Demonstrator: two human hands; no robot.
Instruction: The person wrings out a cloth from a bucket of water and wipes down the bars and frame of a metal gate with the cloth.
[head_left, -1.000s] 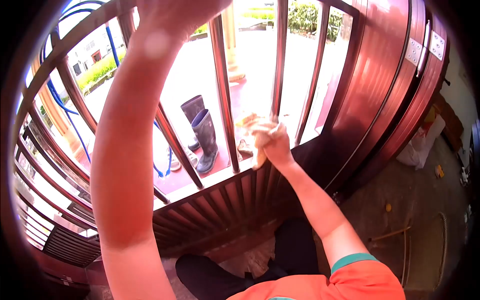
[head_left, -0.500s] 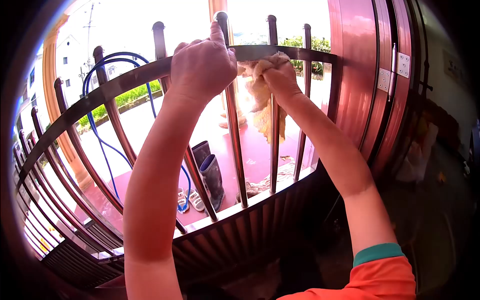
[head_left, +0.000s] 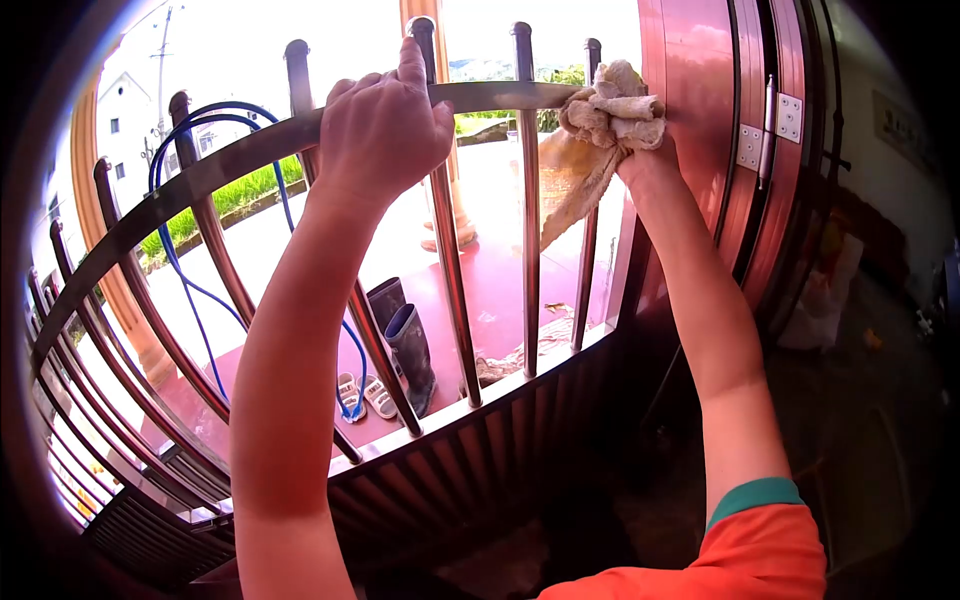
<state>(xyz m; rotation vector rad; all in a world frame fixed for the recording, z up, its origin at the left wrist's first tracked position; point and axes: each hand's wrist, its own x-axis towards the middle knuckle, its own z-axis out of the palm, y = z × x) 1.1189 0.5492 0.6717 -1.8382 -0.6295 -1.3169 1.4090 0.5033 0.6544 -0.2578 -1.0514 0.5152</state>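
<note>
Forward, both arms [head_left: 305, 330] were extended, the top rail [head_left: 500, 96] gripped by the left hand [head_left: 385, 135], index finger raised. At the rail's right end, a cloth [head_left: 612, 105] was clutched in the right hand [head_left: 650, 158]. Boots [head_left: 411, 355] and sandals [head_left: 380, 397] were partly screened by upright bars [head_left: 530, 240]. The cloth was beige, bunched above, hanging loosely below.

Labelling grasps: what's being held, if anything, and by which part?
Right hand holds a limp cream towelling cloth by its bunched upper part. Left hand is on the curved dark metal rail; grip can't be told.
</note>
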